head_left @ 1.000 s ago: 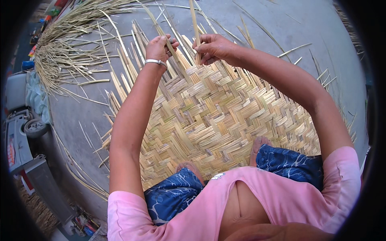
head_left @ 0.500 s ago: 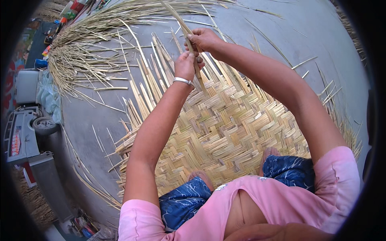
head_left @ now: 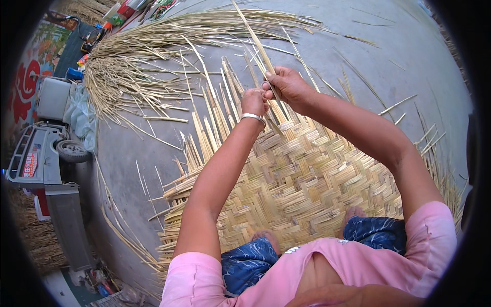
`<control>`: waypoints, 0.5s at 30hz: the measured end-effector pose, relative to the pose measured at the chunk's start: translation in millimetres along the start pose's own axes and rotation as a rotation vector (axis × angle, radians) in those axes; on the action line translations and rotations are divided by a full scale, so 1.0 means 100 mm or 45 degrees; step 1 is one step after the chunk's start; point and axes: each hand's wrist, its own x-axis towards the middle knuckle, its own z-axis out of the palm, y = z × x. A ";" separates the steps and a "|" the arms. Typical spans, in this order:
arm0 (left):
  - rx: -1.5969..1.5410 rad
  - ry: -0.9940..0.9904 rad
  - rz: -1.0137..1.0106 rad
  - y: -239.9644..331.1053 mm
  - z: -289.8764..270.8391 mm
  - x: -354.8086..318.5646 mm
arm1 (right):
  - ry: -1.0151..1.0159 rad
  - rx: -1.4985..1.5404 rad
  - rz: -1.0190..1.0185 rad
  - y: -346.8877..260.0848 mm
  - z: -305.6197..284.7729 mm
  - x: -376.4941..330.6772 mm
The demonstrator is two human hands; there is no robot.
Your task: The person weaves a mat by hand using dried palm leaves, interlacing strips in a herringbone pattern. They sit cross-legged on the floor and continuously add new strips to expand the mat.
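Observation:
A long, pale reed strip slants up and away from the woven reed mat, its lower end over the mat's far edge. My right hand pinches the strip between thumb and fingers. Close against its fingertips is my left hand, closed, a pale bangle on its wrist. Its fingertips are hidden, so what it grips there cannot be made out. Unwoven reed ends stick out from the mat's far side. My bare feet rest on the mat's near part.
A big fan of loose reeds lies on the grey floor, far left. At the left stand a small grey vehicle with a wheel, and pale plastic sheeting. More loose reeds lie at the right.
The whole view has shifted, so the scene sits lower and farther right. My left hand has turned and come off the strip's visible face, while my right hand still pinches it.

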 end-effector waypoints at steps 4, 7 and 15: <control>0.136 -0.250 0.220 0.10 -0.06 -0.19 | -0.068 -0.298 0.067 0.03 -0.12 -0.15; 0.090 -0.339 0.142 0.24 -0.17 -0.32 | -0.110 -0.496 0.233 0.15 -0.24 -0.38; 0.073 -0.479 -0.087 0.17 -0.23 -0.68 | -0.261 -0.453 0.520 0.27 -0.30 -1.00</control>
